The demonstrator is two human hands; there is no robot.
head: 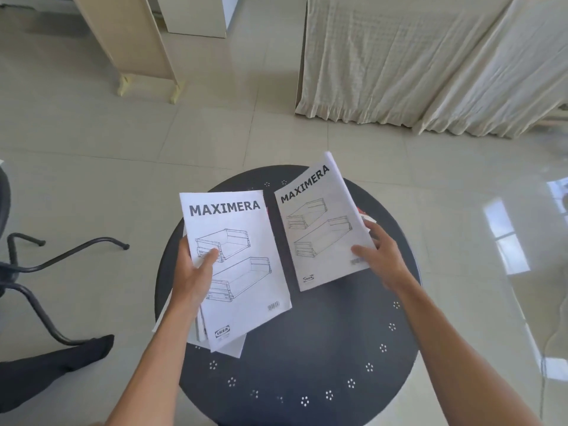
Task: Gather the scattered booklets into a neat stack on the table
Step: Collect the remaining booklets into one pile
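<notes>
Two white booklets titled MAXIMERA, with drawer drawings on their covers, are held above a round dark table [307, 339]. My left hand [193, 272] grips the left booklet [239, 272] at its left edge, thumb on the cover. More white booklets [227, 348] show beneath it, fanned out at the bottom edge. My right hand [381, 256] holds the right booklet [319, 229] at its right edge, tilted clockwise. Whether either booklet touches the table I cannot tell. A bit of red shows behind the right booklet's edge.
The table's rim has small perforated dot patterns. A black swivel chair base [33, 265] stands on the tiled floor at the left, with a dark-socked foot [55, 367] below it. Cream cloth covers furniture [415, 63] at the back right; a pale cabinet [135, 41] stands back left.
</notes>
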